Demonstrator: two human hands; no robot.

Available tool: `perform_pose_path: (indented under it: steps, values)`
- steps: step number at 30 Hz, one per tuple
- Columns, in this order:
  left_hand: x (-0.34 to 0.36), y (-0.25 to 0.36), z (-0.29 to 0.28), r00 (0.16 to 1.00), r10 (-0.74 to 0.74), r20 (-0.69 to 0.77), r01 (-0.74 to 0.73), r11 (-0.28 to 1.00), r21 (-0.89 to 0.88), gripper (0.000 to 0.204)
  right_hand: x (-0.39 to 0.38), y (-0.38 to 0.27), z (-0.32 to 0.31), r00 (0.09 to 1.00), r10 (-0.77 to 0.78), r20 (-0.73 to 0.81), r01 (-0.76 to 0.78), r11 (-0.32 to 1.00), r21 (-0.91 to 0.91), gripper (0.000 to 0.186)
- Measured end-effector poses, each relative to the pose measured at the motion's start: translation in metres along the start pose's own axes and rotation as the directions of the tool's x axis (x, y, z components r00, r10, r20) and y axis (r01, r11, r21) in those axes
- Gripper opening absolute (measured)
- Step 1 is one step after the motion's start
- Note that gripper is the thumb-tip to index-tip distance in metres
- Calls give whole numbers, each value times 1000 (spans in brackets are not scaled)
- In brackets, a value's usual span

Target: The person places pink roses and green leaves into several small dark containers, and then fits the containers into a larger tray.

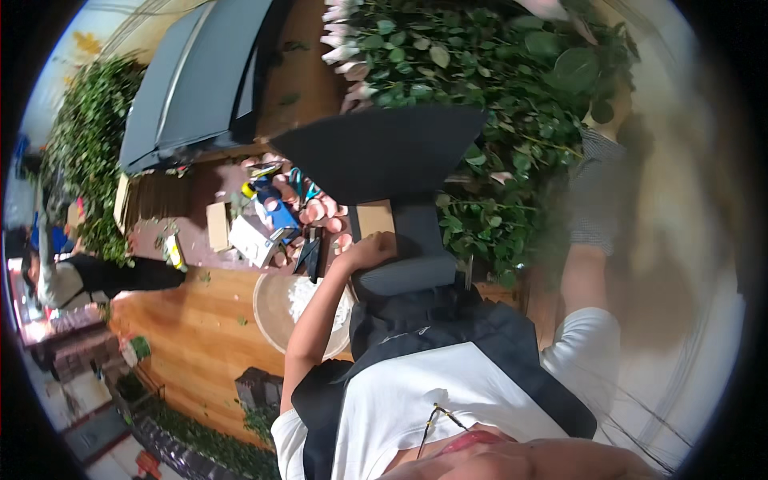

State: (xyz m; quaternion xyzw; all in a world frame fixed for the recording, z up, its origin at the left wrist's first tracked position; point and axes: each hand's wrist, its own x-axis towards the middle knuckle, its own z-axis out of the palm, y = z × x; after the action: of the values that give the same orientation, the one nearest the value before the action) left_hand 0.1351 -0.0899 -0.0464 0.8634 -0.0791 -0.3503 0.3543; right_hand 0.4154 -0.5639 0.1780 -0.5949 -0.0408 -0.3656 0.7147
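Over wooden counter (pixel 200 320) cluttered with boxes (pixel 218 226), pressing left hand (pixel 370 250), fingers curled narrow, against dark grey panel (pixel 384 152). Stretching right arm (pixel 584 280) up into foliage (pixel 496 80), seemingly working among stems; fingers hidden, impossible to tell.

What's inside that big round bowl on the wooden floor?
The round bowl holds something white and crumpled. The left forearm crosses it, hiding its right side.

Left hand (pixel 370 250) curled, forearm bent upward; right arm raised, its hand hidden.
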Motion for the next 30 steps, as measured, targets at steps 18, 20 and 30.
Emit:
perform_pose_path:
  steps: [18,20,30]
  values:
    - [-3,41,-62,979,205,5,-5,51,-999,112,-148,-191,-77,978,144,-150,-192,902,-386,29]
    - [7,31,-64,990,144,-2,-2,-1,-1000,106,-159,-186,-89,987,148,-63,-161,901,-402,33]
    - [11,-77,-35,923,339,-183,-385,791,-476,48,-241,-160,0,382,671,636,559,380,-737,28]
